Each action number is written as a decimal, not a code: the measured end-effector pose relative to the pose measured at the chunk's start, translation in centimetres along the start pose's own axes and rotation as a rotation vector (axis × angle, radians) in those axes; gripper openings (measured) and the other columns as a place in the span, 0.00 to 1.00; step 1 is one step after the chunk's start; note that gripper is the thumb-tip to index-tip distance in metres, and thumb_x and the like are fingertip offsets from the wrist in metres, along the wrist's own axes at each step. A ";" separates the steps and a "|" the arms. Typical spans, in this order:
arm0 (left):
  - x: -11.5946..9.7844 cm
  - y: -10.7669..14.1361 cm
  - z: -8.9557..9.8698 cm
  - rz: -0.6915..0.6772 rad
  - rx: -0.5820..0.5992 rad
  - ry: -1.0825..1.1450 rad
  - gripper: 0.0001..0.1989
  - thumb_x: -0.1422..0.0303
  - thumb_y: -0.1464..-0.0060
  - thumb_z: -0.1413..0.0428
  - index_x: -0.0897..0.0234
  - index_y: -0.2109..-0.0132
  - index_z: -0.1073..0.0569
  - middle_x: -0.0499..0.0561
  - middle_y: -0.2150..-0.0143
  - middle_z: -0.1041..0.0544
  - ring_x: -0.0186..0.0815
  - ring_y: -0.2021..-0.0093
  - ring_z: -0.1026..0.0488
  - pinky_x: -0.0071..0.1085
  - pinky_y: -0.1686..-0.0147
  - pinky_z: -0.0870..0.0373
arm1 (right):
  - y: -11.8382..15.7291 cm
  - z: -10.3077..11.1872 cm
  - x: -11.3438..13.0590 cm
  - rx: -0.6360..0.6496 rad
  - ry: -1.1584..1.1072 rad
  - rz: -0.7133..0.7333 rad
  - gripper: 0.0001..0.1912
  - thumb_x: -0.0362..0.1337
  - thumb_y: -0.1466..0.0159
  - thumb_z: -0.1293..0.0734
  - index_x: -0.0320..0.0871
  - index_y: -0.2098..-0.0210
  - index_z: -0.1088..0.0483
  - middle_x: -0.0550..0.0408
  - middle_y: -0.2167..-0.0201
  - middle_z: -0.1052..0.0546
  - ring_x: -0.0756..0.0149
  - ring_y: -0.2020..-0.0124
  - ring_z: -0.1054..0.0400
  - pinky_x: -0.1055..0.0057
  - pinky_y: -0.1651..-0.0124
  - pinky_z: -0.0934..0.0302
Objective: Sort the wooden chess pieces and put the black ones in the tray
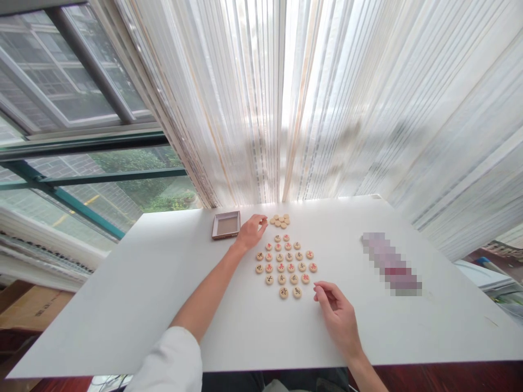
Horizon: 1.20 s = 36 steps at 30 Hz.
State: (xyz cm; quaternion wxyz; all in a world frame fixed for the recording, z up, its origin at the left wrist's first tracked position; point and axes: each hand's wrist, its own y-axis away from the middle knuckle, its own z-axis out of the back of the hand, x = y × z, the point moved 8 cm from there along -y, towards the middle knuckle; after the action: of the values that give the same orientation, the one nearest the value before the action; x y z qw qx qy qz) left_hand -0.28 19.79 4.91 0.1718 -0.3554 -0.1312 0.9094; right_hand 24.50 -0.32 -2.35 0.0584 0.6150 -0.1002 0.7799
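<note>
My left hand (251,233) reaches to the far side of the table, its fingertips pinched on the edge of a pale wooden Chinese chess piece (265,221). Just right of those fingertips lies a small cluster of pieces (280,220) with no characters visible on top. Nearer to me, several rows of Chinese chess pieces (280,267) lie apart, showing red and black characters, with shorter rows at both ends. My right hand (337,313) is closed beside the lower right of these rows, near a red-marked piece (305,279). Whatever its curled fingers may hold is hidden.
A shallow open box (226,224) sits left of my left hand. On the right of the white table (143,305) lies a pixelated pinkish object (391,264). Striped curtains (281,109) hang along the far edge, and a window stands at the left.
</note>
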 end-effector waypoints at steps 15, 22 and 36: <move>-8.3 20.1 -3.1 0.224 0.090 0.807 0.08 0.67 0.42 0.40 0.63 0.56 0.22 0.56 0.51 0.23 0.41 0.50 0.24 0.34 0.55 0.20 | 4.3 -4.7 5.3 0.160 0.126 0.459 0.10 0.34 0.33 0.37 0.49 0.55 0.26 0.46 0.54 0.24 0.56 0.54 0.26 0.60 0.52 0.28; -7.2 21.4 -4.0 0.337 0.131 0.911 0.11 0.63 0.43 0.39 0.65 0.55 0.22 0.58 0.51 0.21 0.43 0.50 0.23 0.39 0.48 0.24 | 5.0 -5.5 5.3 0.248 0.151 0.624 0.16 0.27 0.35 0.38 0.47 0.50 0.29 0.47 0.54 0.26 0.59 0.51 0.27 0.62 0.50 0.28; -7.4 21.4 -4.1 0.290 0.086 0.839 0.13 0.61 0.39 0.43 0.65 0.54 0.24 0.57 0.56 0.19 0.40 0.57 0.20 0.36 0.53 0.23 | 4.7 -6.2 5.3 0.248 0.153 0.599 0.15 0.28 0.33 0.36 0.49 0.48 0.30 0.51 0.59 0.25 0.64 0.61 0.28 0.65 0.57 0.29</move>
State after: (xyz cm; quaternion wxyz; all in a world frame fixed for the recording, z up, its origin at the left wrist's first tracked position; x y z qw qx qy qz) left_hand 2.95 -2.20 -1.26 0.0954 -0.7010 0.0391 0.7057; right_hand 16.40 -3.68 1.06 -0.2417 0.5004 -0.1763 0.8125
